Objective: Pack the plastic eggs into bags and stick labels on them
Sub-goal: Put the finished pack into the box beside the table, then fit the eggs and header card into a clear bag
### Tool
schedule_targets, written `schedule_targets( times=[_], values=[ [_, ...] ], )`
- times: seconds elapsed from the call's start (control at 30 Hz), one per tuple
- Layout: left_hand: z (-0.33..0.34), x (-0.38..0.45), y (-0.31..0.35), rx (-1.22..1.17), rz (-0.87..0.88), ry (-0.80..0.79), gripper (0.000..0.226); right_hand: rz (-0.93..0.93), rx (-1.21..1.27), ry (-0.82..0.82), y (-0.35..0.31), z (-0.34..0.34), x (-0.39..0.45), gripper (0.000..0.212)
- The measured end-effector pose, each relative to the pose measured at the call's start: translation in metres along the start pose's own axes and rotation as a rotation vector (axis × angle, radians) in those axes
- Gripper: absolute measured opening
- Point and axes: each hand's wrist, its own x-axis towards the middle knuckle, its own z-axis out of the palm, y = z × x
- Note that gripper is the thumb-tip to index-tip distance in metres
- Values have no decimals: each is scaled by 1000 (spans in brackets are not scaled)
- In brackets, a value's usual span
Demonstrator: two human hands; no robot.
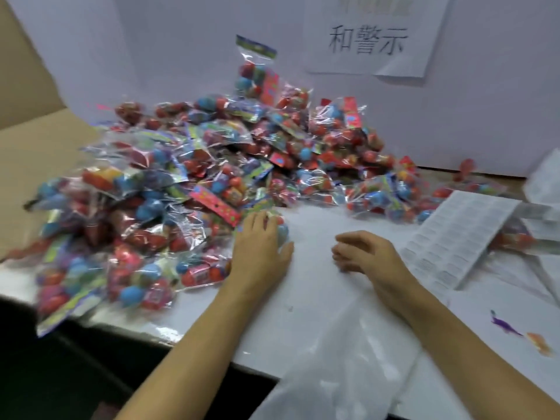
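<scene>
I see a white table [303, 298] against a white wall [454, 116]; my left hand [259, 250] lies flat on a bagged egg pack [280, 230] at the pile's [197, 183] edge, my right hand [363, 253] loosely curled, empty, near the label sheet [460, 237]

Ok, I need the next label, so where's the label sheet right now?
In the head view the label sheet lies on the table's right side, just right of the right hand, its far edge by the pile of packed egg bags.

The clear plastic bags of red and blue eggs [194, 189] carry pink and green patterned cards; the white surface [318, 283] has purple and orange marks [521, 334].
</scene>
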Motion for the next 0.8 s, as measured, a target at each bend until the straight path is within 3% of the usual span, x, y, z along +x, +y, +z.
schedule_targets(
  times=[0.17, 0.33, 0.4, 0.5, 0.6, 0.7, 0.8],
  values=[
    [2, -1, -1, -265, 89, 14, 35, -10, 59, -3, 6, -6, 4, 8],
    [5, -4, 8, -485, 192, -42, 42, 34, 106, 109, 10, -4, 9, 12],
    [6, -5, 14, -534, 269, -32, 44, 59, 132, 91, 7, -4, 11, 20],
    [6, -7, 22, -543, 420, 16, 45, 90, 165, 5, -3, -3, 9, 48],
    [6, -9, 26, -553, 503, -12, 49, 89, 181, -41, -7, -2, 3, 41],
    [8, -12, 26, -642, 438, -82, 78, 51, 215, 3, -3, -4, 1, 23],
    [9, -11, 27, -888, 151, -138, 98, 25, 242, -32, -3, -6, -3, 17]
  ],
)
